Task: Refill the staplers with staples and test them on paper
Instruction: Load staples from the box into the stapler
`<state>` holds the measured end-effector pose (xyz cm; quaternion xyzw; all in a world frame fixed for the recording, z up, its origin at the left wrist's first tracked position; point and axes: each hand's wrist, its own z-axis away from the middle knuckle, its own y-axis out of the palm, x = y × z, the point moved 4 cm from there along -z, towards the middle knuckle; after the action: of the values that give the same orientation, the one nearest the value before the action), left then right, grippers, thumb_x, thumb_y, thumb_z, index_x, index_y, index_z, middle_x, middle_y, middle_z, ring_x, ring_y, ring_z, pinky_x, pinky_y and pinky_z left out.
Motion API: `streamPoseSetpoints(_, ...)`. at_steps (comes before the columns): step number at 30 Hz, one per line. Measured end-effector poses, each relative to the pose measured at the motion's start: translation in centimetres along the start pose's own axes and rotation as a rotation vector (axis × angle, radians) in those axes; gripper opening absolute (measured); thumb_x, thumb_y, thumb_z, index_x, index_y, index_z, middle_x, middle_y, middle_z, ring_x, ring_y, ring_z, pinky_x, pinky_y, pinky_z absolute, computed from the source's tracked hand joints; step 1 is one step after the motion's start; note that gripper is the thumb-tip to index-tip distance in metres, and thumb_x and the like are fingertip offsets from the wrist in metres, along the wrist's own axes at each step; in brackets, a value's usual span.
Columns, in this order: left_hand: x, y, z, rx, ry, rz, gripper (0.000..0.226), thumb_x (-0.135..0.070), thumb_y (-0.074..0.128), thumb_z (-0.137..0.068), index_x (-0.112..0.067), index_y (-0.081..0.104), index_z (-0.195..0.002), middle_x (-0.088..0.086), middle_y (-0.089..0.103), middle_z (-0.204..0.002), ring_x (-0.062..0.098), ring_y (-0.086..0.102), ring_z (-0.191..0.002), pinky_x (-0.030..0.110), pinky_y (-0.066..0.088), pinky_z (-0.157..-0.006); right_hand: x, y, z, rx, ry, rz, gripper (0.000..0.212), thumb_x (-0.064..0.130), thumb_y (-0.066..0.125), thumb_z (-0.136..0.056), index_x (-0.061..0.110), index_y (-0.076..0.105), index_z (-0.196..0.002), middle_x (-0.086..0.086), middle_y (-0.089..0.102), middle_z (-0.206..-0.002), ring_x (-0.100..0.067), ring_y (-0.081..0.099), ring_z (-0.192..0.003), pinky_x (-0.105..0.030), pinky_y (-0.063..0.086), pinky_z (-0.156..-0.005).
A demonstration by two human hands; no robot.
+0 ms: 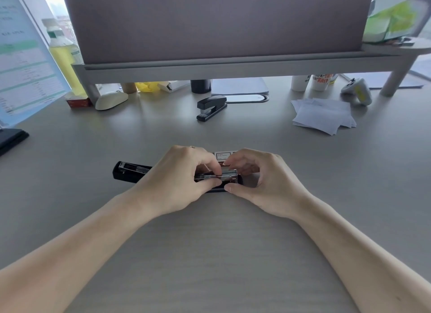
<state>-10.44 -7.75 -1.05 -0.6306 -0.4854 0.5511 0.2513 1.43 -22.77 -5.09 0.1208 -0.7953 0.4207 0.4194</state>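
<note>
Stapler (130, 172) opened flat on desk (210, 242), left hand (177, 182) fingers pinching its magazine, right hand (263, 184) fingers clamped on its end

Both bare forearms reach in from the bottom corners and converge at centre. The left hand (177, 179) curls palm-down, thumb and forefinger pinched together. The right hand (263, 184) arches opposite it, fingers bent inward, thumb low, fingertips nearly meeting the left's.
</note>
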Motion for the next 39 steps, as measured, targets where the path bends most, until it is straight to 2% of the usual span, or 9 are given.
streamPoseSetpoints(5, 0.9, -2.3, 0.4, 0.063, 0.009, -0.118, 0.036, -0.037, 0.088, -0.077, -0.035, 0.057, -0.094, -0.018, 0.068, -0.096, -0.009, 0.063, -0.088, 0.012, 0.049, -0.075, 0.0, 0.0, 0.0, -0.007, 0.003, 0.0, 0.034, 0.017, 0.091, -0.079, 0.026, 0.076, -0.109, 0.017, 0.08, -0.095, 0.006, 0.073, -0.092, -0.003, 0.048, -0.084)
streamPoseSetpoints(7, 2.3, -4.5, 0.5, 0.161, -0.041, -0.267, 0.042, -0.046, 0.088, -0.072, -0.038, 0.053, -0.094, -0.02, 0.065, -0.095, -0.006, 0.062, -0.092, 0.026, 0.055, -0.084, 0.0, 0.0, 0.0, -0.012, 0.003, 0.004, 0.033, 0.019, 0.091, -0.079, 0.029, 0.075, -0.107, 0.017, 0.079, -0.096, 0.006, 0.072, -0.092, -0.004, 0.048, -0.083)
streamPoseSetpoints(13, 3.7, -7.3, 0.4, 0.402, -0.165, -0.367, 0.022, -0.044, 0.086, -0.072, -0.036, 0.068, -0.083, -0.024, 0.071, -0.079, 0.0, 0.066, -0.073, 0.032, 0.057, -0.07, 0.1, -0.1, 0.1, -0.014, 0.01, 0.035, 0.033, 0.024, 0.091, -0.079, 0.034, 0.075, -0.107, 0.016, 0.079, -0.097, 0.005, 0.072, -0.094, -0.009, 0.052, -0.087)
streamPoseSetpoints(18, 1.2, -8.5, -1.1, 0.31, -0.046, -0.421, 0.025, -0.044, 0.089, -0.069, -0.036, 0.072, -0.085, -0.025, 0.068, -0.074, -0.005, 0.063, -0.074, 0.013, 0.043, -0.061, 0.0, 0.1, 0.1, -0.013, 0.027, 0.055, 0.033, 0.026, 0.09, -0.079, 0.034, 0.075, -0.107, 0.018, 0.079, -0.096, 0.006, 0.071, -0.094, -0.007, 0.051, -0.088)
streamPoseSetpoints(22, -1.6, -8.2, -2.4, 0.194, 0.057, -0.405, 0.048, -0.048, 0.093, -0.061, -0.037, 0.065, -0.099, -0.014, 0.07, -0.079, -0.002, 0.063, -0.075, 0.022, 0.049, -0.066, 0.1, 0.1, 0.1, -0.013, 0.028, 0.052, 0.035, 0.024, 0.091, -0.079, 0.032, 0.075, -0.109, 0.019, 0.079, -0.097, 0.008, 0.071, -0.093, -0.005, 0.049, -0.087)
streamPoseSetpoints(28, -2.0, -3.5, -2.9, 0.302, 0.046, -0.194, 0.03, -0.031, 0.091, -0.072, -0.029, 0.074, -0.097, -0.013, 0.076, -0.083, 0.001, 0.069, -0.074, 0.028, 0.059, -0.073, 0.2, 0.0, 0.2, -0.008, 0.02, 0.016, 0.04, 0.019, 0.091, -0.079, 0.029, 0.072, -0.112, 0.017, 0.08, -0.094, 0.007, 0.073, -0.093, -0.005, 0.049, -0.083)
streamPoseSetpoints(33, -1.4, -1.6, -2.8, 0.313, 0.021, -0.128, 0.019, -0.042, 0.078, -0.086, -0.031, 0.072, -0.1, -0.016, 0.073, -0.087, 0.001, 0.067, -0.08, 0.023, 0.053, -0.074, 0.1, 0.0, 0.1, -0.027, 0.003, 0.035, 0.056, 0.024, 0.09, -0.077, 0.035, 0.061, -0.123, 0.015, 0.08, -0.091, -0.003, 0.075, -0.09, -0.017, 0.056, -0.085)
streamPoseSetpoints(36, -0.8, 0.1, -3.0, 0.254, -0.165, 0.07, 0.056, -0.058, 0.045, -0.103, -0.01, 0.055, -0.077, -0.009, 0.051, -0.065, 0.013, 0.05, -0.063, 0.033, 0.039, -0.067, 0.0, 0.0, 0.1, -0.033, 0.006, 0.0, 0.07, 0.024, 0.091, -0.076, 0.04, 0.053, -0.133, 0.014, 0.075, -0.108, -0.003, 0.074, -0.091, -0.013, 0.054, -0.08)
streamPoseSetpoints(39, -1.0, 1.8, -2.9, 0.109, -0.191, 0.027, 0.063, -0.05, 0.03, -0.109, -0.013, 0.035, -0.058, -0.003, 0.037, -0.051, 0.021, 0.04, -0.052, 0.036, 0.031, -0.06, 0.1, 0.0, 0.2, -0.044, -0.01, 0.0, 0.081, 0.022, 0.092, -0.074, 0.041, 0.048, -0.14, 0.017, 0.065, -0.129, -0.002, 0.074, -0.091, -0.01, 0.051, -0.08)
